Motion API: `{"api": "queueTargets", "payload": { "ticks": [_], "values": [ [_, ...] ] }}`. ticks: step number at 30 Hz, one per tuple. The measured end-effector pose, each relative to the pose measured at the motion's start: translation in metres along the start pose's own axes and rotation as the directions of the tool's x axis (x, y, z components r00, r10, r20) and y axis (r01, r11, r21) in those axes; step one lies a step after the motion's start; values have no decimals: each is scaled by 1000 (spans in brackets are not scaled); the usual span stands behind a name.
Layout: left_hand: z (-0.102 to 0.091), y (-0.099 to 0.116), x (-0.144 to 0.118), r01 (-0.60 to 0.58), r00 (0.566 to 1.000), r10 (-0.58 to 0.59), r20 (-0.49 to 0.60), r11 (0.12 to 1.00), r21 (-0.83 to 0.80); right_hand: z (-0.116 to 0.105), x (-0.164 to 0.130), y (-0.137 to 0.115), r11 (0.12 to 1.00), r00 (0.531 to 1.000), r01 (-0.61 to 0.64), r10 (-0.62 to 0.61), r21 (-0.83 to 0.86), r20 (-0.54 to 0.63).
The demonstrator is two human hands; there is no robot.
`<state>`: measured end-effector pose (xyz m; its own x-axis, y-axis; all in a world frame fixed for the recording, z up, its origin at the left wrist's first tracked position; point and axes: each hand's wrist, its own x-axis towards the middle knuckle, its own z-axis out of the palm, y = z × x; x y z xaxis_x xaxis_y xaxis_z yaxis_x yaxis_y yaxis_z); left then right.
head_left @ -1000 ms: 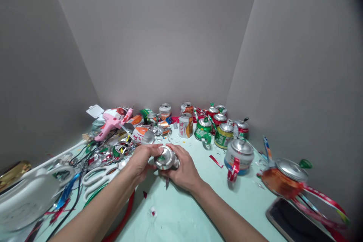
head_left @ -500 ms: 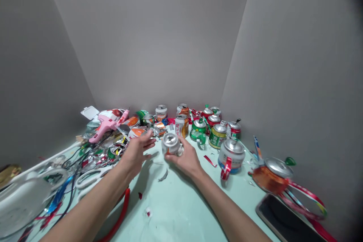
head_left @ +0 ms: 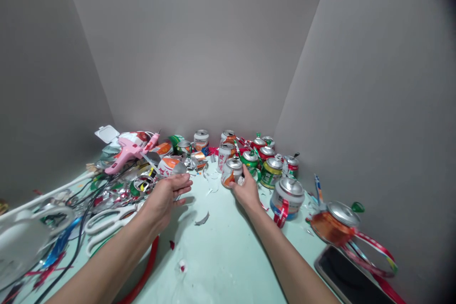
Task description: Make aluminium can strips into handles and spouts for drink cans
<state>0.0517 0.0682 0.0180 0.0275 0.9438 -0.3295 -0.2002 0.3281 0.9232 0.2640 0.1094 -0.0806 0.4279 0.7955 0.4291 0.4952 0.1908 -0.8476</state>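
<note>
My right hand [head_left: 247, 190] grips a short silver, white and orange drink can [head_left: 232, 174] from its right side, near the middle of the table. Just behind it stands a taller white can [head_left: 225, 153] with red lettering. My left hand [head_left: 167, 197] hovers over the left of the table, its fingers stretched out and apart, holding nothing. Nearest to that hand is a cut can piece [head_left: 170, 166] in white and orange. A thin curved metal scrap [head_left: 202, 219] lies on the mint-green table between my forearms.
Left of me are a pink glue gun [head_left: 130, 152], white-handled scissors [head_left: 107, 223], black cables and a heap of cut metal. Small can pots with lids, such as a silver-blue one [head_left: 288, 197], line the right. An orange pot [head_left: 335, 223] and a phone [head_left: 345, 275] sit nearer.
My right hand has carried the short can to the right and farther back, beside the standing cans. The left hand stays open in about the same place. The view has shifted slightly.
</note>
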Motion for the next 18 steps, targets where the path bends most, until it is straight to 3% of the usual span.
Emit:
{"api": "queueTargets", "payload": {
  "ticks": [5,10,12,14,15,16,18],
  "values": [
    [0,-2,-2,-65,998,65,9,996,61,0,-9,-10,1000,994,2,-3,-9,-114],
    [4,-8,-30,-202,979,203,2,970,135,-8,-40,-54,998,976,-20,6,-65,-219],
    [7,-11,-45,-294,956,291,48,928,229,-10,-52,-72,998,973,59,-61,-13,-225],
    [9,-14,-57,-334,942,320,99,884,327,-13,-61,-84,975,993,30,-4,220,-119],
    [9,-16,-60,-344,939,326,111,865,367,-14,-64,-87,909,992,-108,123,402,-13],
    [8,-18,-62,-343,939,325,115,850,399,-15,-66,-89,798,963,-269,230,540,140],
    [5,-22,-63,-335,941,313,127,815,472,-18,-70,-89,595,874,-486,323,640,364]
  ]
}}
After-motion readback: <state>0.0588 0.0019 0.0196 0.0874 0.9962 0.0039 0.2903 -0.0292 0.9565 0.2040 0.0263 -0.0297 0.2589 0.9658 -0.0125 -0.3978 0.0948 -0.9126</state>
